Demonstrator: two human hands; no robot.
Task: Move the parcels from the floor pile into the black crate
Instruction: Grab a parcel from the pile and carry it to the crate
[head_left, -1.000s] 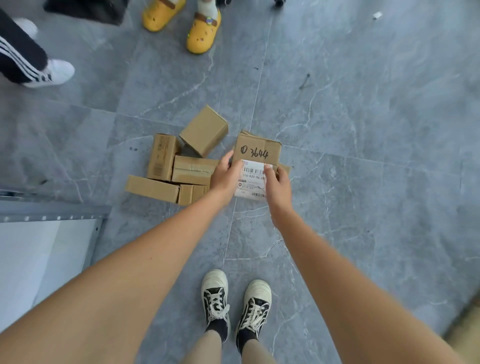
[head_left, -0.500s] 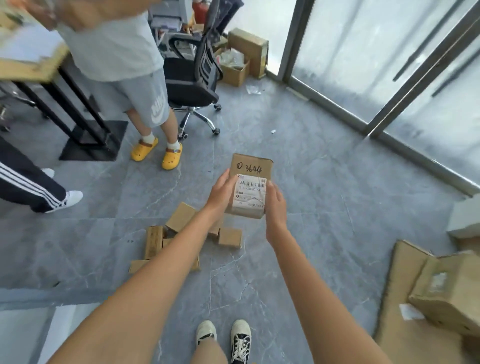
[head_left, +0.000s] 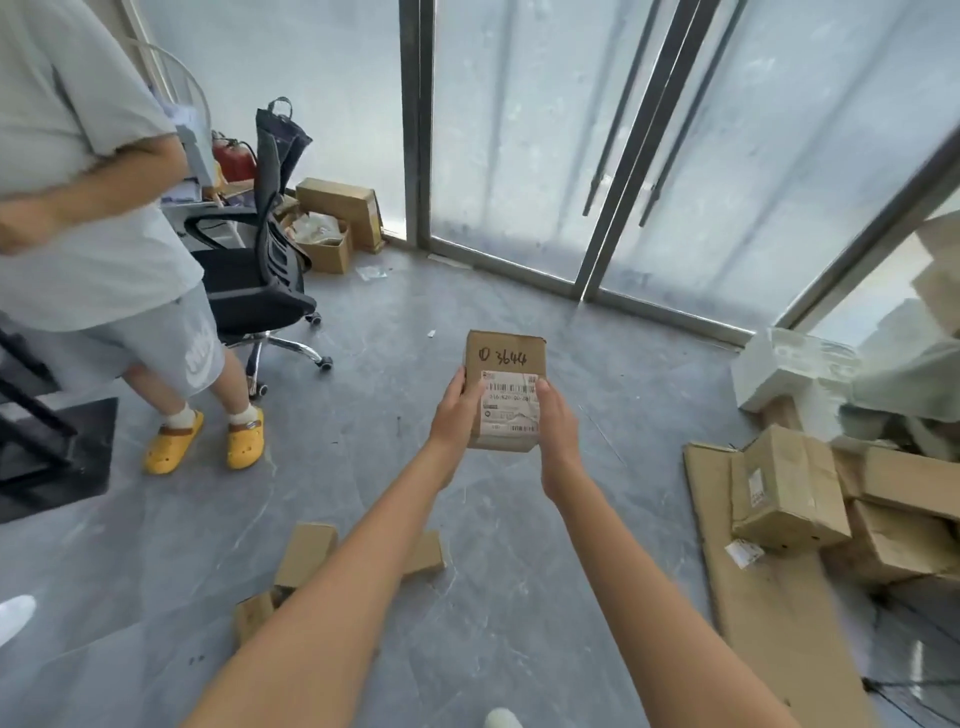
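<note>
I hold a brown cardboard parcel (head_left: 506, 387) up in front of me, well above the floor. It has "3644" written on top and a white barcode label. My left hand (head_left: 457, 410) grips its left side and my right hand (head_left: 556, 421) grips its right side. The floor pile of small brown parcels (head_left: 306, 556) lies below my left forearm, which hides part of it. No black crate is in view.
A person in yellow clogs (head_left: 171, 447) stands at the left beside a black office chair (head_left: 260, 280). Glass doors (head_left: 519, 156) close off the far side. Flattened cardboard and larger boxes (head_left: 789, 488) with white foam blocks (head_left: 795, 369) fill the right.
I lifted the parcel off the floor pile and my view tilted up from the floor to the room. Both hands kept their grip.
</note>
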